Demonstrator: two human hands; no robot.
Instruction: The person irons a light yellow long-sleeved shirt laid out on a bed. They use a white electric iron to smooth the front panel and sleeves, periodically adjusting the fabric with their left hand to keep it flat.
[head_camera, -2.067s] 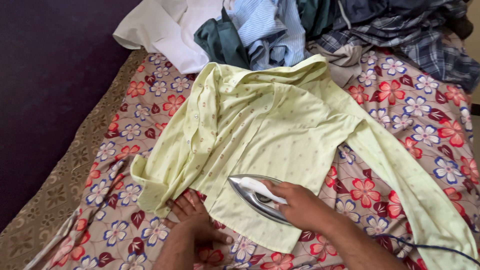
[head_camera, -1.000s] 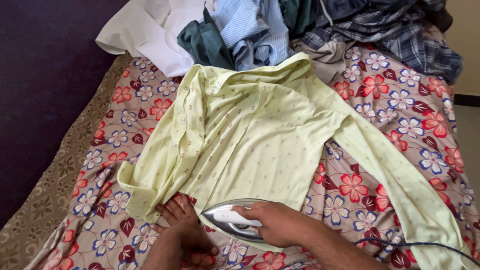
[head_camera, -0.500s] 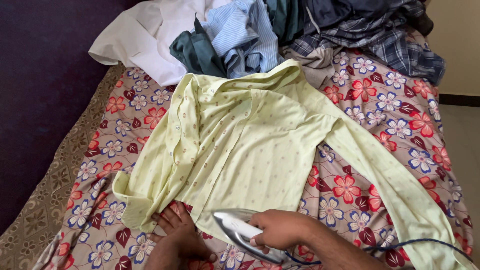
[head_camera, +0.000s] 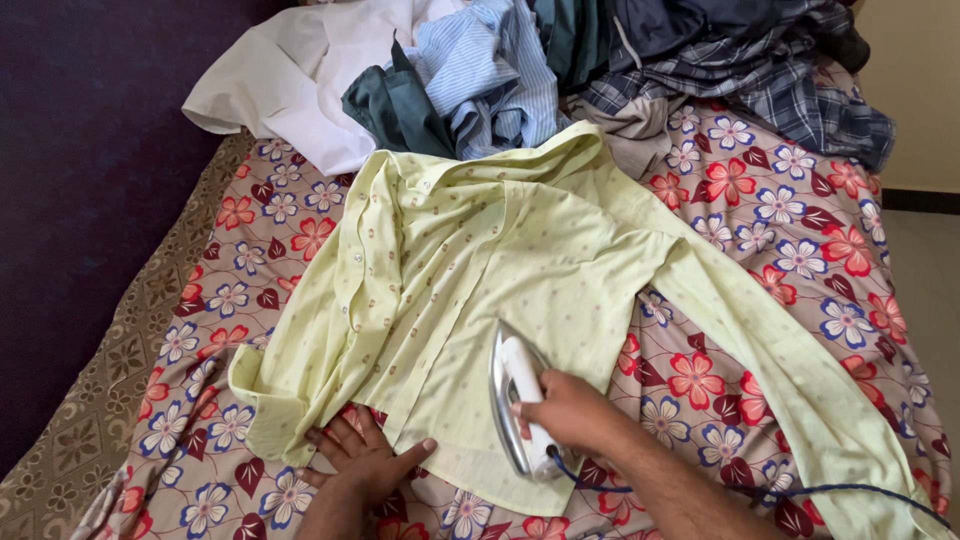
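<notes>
A pale yellow-green dotted shirt lies spread flat on a floral sheet, collar toward the far side and one sleeve stretched to the right. My right hand grips the white handle of a silver clothes iron, which rests on the shirt's lower part with its tip pointing away from me. My left hand lies flat at the shirt's lower left hem, pressing the fabric, thumb out on the cloth.
A heap of other clothes, white, striped blue, dark green and plaid, is piled at the far end. The iron's dark blue cord trails off to the right. A brown patterned border and a dark purple surface lie left.
The iron was near the bottom hem, tip pointing left. It has turned to point away from me and slid up onto the shirt. My left hand stayed at the hem, its thumb now spread.
</notes>
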